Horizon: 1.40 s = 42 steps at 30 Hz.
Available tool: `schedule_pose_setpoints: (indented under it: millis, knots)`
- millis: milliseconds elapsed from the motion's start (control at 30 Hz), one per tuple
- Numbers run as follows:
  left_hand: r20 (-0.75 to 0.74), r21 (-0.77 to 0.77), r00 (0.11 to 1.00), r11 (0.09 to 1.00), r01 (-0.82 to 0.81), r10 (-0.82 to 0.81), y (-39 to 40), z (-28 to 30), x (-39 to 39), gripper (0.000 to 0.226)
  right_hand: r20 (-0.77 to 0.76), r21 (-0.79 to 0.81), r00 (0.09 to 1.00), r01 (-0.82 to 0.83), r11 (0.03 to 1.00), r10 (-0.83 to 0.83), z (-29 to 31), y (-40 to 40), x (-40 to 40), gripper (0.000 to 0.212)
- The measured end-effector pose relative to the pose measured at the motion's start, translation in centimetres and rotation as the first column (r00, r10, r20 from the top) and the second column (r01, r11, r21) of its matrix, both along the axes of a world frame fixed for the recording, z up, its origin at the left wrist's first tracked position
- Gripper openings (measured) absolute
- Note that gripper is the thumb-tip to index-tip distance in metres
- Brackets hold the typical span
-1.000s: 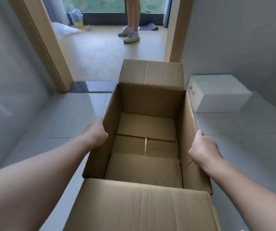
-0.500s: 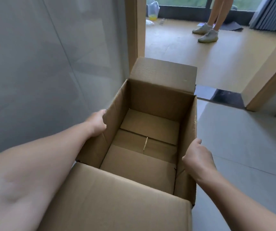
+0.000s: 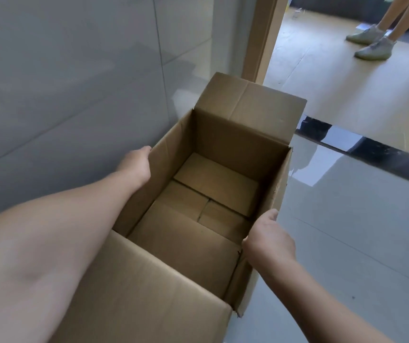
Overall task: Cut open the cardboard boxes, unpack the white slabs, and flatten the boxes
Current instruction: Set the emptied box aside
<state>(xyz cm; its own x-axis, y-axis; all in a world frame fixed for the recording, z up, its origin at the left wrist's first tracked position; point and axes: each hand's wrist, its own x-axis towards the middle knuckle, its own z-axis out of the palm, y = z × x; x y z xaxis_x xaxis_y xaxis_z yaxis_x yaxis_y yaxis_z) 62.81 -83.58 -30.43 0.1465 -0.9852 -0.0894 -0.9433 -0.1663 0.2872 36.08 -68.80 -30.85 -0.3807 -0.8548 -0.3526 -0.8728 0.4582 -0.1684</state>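
An open brown cardboard box (image 3: 238, 142) fills the middle of the head view, its top flaps folded outward and nothing inside but its bottom flaps. My left hand (image 3: 138, 163) grips the box's left wall from outside, fingers hidden behind the cardboard. On the right wall near the front corner, my right hand (image 3: 269, 237) is closed over the rim. The box is held between both hands, turned toward the left wall. No white slab shows in this view.
A grey tiled wall (image 3: 75, 82) stands close on the left. A wooden door frame (image 3: 260, 38) lies beyond the box, with a beige floor (image 3: 334, 90) behind it where a person's legs and shoes (image 3: 371, 48) stand. Glossy grey floor tiles (image 3: 359, 231) lie to the right.
The box and both hands have swung left toward the tiled wall. The white slab on the right has left the view. Both hands keep their grip on the box walls.
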Motion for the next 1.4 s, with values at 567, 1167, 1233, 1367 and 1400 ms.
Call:
schedule_pose_setpoints:
  millis: [567,1167,1233,1367,1400]
  knots:
    - [-0.007,-0.103,0.943,0.938,0.331,-0.333,1.7,3.9,-15.5,0.042,-0.155,-0.169,0.853,-0.520,0.837,0.498,6.4,3.2,-4.8,0.027]
    - [-0.221,-0.201,0.333,0.377,0.904,-0.917,23.5,4.0,-56.4,0.033,-0.101,-0.428,0.995,-0.056,0.902,0.015,11.1,26.8,-25.2,0.018]
    - [-0.249,-0.220,0.221,0.277,0.935,-0.943,28.3,4.5,-59.8,0.033,-0.106,-0.440,0.988,0.052,0.897,-0.110,12.3,30.9,-27.0,0.018]
    - [-0.336,-0.224,0.016,0.096,0.970,-0.942,39.6,5.7,-64.3,0.035,-0.124,-0.452,0.926,0.268,0.851,-0.357,14.2,40.1,-28.8,0.017]
    - [-0.352,-0.212,-0.028,0.051,0.976,-0.935,42.4,6.0,-64.8,0.035,-0.130,-0.444,0.906,0.309,0.841,-0.402,14.5,42.3,-29.0,0.017]
